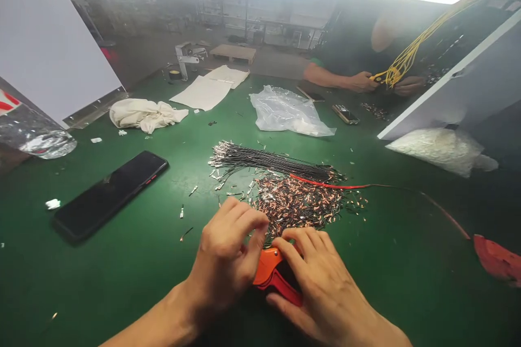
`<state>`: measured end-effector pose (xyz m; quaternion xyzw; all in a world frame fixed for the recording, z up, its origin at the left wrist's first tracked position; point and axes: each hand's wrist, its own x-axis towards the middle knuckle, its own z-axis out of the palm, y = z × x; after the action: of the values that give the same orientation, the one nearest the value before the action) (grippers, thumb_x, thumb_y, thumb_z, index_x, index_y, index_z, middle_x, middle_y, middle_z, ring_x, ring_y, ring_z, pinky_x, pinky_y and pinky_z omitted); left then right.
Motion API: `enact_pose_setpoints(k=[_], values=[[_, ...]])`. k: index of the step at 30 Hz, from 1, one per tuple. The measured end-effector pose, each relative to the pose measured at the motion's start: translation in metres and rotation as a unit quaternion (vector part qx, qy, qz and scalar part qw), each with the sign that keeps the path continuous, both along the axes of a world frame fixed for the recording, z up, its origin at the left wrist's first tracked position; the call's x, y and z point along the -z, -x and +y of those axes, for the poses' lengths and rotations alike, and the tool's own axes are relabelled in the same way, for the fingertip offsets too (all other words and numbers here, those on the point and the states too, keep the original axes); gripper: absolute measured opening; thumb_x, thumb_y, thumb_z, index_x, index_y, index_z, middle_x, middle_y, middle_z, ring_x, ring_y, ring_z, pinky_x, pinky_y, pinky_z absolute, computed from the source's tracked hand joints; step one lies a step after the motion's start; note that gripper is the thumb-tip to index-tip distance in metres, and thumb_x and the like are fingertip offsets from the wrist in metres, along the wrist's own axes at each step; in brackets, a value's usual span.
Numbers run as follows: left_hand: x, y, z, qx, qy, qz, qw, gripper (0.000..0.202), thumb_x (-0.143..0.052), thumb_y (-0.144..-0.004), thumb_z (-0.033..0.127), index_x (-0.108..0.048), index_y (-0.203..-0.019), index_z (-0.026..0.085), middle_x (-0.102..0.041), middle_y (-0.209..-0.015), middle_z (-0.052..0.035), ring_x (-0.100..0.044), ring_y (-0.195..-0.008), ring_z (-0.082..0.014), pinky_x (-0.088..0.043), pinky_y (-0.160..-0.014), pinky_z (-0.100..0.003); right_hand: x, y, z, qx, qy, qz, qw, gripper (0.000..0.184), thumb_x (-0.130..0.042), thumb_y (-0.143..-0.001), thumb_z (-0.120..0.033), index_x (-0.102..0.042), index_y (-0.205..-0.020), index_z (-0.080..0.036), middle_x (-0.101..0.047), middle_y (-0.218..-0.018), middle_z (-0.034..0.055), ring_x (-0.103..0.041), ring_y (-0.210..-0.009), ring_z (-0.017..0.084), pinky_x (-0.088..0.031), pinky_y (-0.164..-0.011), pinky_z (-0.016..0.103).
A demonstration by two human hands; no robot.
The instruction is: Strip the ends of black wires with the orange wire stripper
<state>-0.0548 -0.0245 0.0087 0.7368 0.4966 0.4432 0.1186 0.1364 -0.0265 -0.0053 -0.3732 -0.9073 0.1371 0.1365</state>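
Observation:
An orange and red hand tool, by its look a pair of wire strippers [266,265], is in my right hand [325,282], whose fingers wrap over it and whose thumb lies below its red handle. My left hand [228,244] is beside the orange head of the tool, thumb and forefinger pinched together. Whatever the pinch may hold is hidden. Just beyond both hands lies a heap of short black wire scraps with bare copper ends [301,203]. Behind the heap rests a bundle of black wires [268,160] with metal terminals at its left end.
A red strip [329,184] crosses the heap. Left are a black phone [112,192], a white cloth [142,114] and a plastic bottle [40,138]. Clear plastic bags [288,111] lie farther back. Across the table a person's hands [360,82] hold yellow wires [411,59].

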Motion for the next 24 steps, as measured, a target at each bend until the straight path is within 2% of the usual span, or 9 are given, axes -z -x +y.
enact_pose_setpoints(k=[3,5,8,10,12,16,20,24], values=[[0.005,-0.007,-0.001,0.011,0.041,-0.020,0.999,0.013,-0.055,-0.087,0.010,-0.060,-0.077,0.017,-0.062,-0.069,-0.0019,-0.051,-0.070,-0.0155,-0.043,-0.064,-0.028,0.000,0.001,-0.001,0.004,0.018,0.006,1.000,0.050,-0.072,-0.078,-0.035,-0.056,-0.120,-0.013,-0.060,-0.113,0.0166,-0.053,-0.101,0.035,-0.044,-0.087,0.057],[0.007,-0.007,0.000,-0.001,0.064,-0.052,0.997,0.012,-0.057,-0.087,0.012,-0.063,-0.079,0.018,-0.063,-0.072,-0.0012,-0.054,-0.072,-0.0153,-0.044,-0.066,-0.028,-0.001,0.001,0.001,0.026,0.056,0.029,0.998,0.050,-0.072,-0.078,-0.035,-0.055,-0.119,-0.012,-0.061,-0.109,0.0157,-0.055,-0.098,0.034,-0.047,-0.085,0.056],[0.008,-0.005,0.003,-0.025,0.123,-0.105,0.987,0.010,-0.060,-0.085,0.013,-0.065,-0.081,0.020,-0.064,-0.077,0.0004,-0.058,-0.074,-0.0142,-0.046,-0.066,-0.026,-0.001,0.000,0.006,0.100,0.124,0.125,0.979,0.036,-0.062,-0.087,-0.032,-0.053,-0.116,-0.014,-0.064,-0.097,0.0111,-0.060,-0.086,0.026,-0.052,-0.077,0.045],[0.009,-0.003,0.004,-0.025,0.137,-0.118,0.983,0.010,-0.061,-0.085,0.013,-0.066,-0.080,0.021,-0.064,-0.077,0.0014,-0.059,-0.073,-0.0134,-0.046,-0.064,-0.026,0.001,-0.001,0.010,0.138,0.116,0.192,0.965,0.028,-0.054,-0.093,-0.028,-0.053,-0.118,-0.015,-0.065,-0.089,0.0072,-0.062,-0.079,0.022,-0.053,-0.073,0.038],[0.011,-0.003,0.004,-0.009,0.116,-0.109,0.987,0.011,-0.061,-0.085,0.013,-0.066,-0.081,0.021,-0.064,-0.075,0.0020,-0.057,-0.072,-0.0133,-0.046,-0.064,-0.026,0.004,0.000,0.013,0.140,0.075,0.230,0.960,0.024,-0.052,-0.093,-0.022,-0.056,-0.116,-0.018,-0.067,-0.085,0.0048,-0.062,-0.077,0.020,-0.051,-0.071,0.035],[0.011,-0.005,0.002,0.032,0.065,-0.058,0.996,0.012,-0.060,-0.087,0.011,-0.063,-0.081,0.020,-0.061,-0.071,0.0020,-0.051,-0.070,-0.0137,-0.043,-0.064,-0.027,0.009,0.002,0.014,0.105,0.034,0.263,0.959,0.014,-0.054,-0.089,-0.012,-0.065,-0.095,-0.020,-0.070,-0.082,0.0020,-0.061,-0.076,0.018,-0.046,-0.069,0.031],[0.012,-0.007,-0.001,0.055,0.035,-0.013,0.998,0.012,-0.057,-0.089,0.009,-0.060,-0.084,0.018,-0.059,-0.071,0.0004,-0.047,-0.070,-0.0146,-0.039,-0.064,-0.029,0.007,0.005,0.015,0.108,0.053,0.258,0.959,0.012,-0.055,-0.086,-0.012,-0.064,-0.083,-0.019,-0.067,-0.074,0.0006,-0.057,-0.069,0.017,-0.041,-0.065,0.029],[0.018,-0.009,-0.005,0.065,0.031,0.078,0.994,0.016,-0.049,-0.091,0.006,-0.058,-0.083,0.017,-0.056,-0.070,-0.0011,-0.043,-0.069,-0.0162,-0.034,-0.062,-0.031,0.007,0.006,0.017,0.133,0.074,0.246,0.957,0.014,-0.051,-0.085,-0.013,-0.060,-0.076,-0.018,-0.062,-0.069,0.0009,-0.054,-0.066,0.016,-0.039,-0.061,0.028]])
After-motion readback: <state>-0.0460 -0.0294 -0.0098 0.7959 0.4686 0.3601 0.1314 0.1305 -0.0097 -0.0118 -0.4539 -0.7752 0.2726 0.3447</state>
